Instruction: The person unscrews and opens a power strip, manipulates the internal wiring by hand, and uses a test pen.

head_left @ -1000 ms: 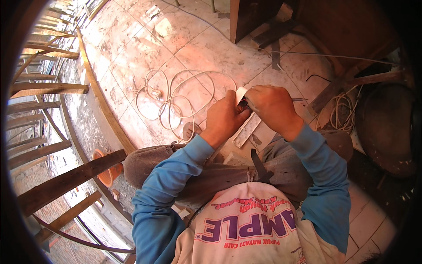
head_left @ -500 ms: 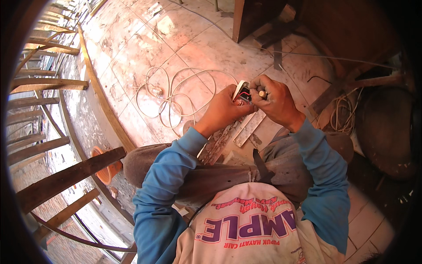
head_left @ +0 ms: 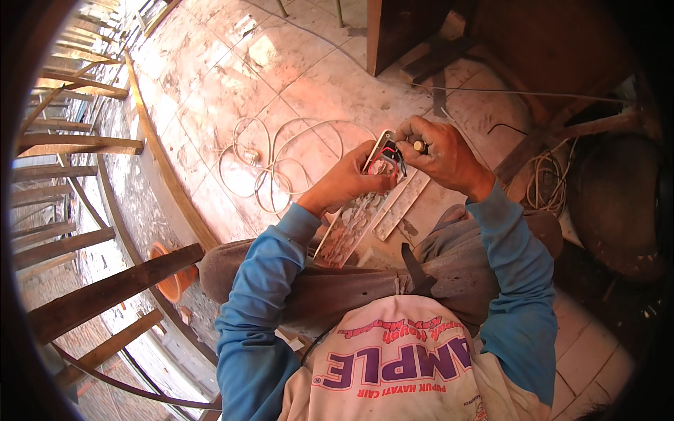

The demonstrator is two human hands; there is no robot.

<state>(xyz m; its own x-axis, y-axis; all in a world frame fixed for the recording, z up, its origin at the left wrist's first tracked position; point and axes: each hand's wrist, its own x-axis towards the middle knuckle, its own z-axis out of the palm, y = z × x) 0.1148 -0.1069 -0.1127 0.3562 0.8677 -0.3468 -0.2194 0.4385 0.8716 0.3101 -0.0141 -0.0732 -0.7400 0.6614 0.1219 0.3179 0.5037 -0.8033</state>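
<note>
My left hand is closed around the upper part of a long white housing, which looks like an opened power strip. Red and dark wires show inside its top end. Close beside them, my right hand grips what looks like a screwdriver; only its tan, round handle end shows, and the tip is hidden. A white cord runs from the housing's top and lies in loops on the floor. Just right of the housing is a narrow white strip, perhaps its cover.
A white plug lies among the cord loops on the tiled floor. Wooden slats and an orange pot line the left. Brown wooden furniture stands far right, with a coiled cable below it. My legs are folded under the work.
The housing's long body has come into fuller view below my left hand. More of the red wire shows. My left hand has shifted slightly left, and my right fingers remain at the top end.
</note>
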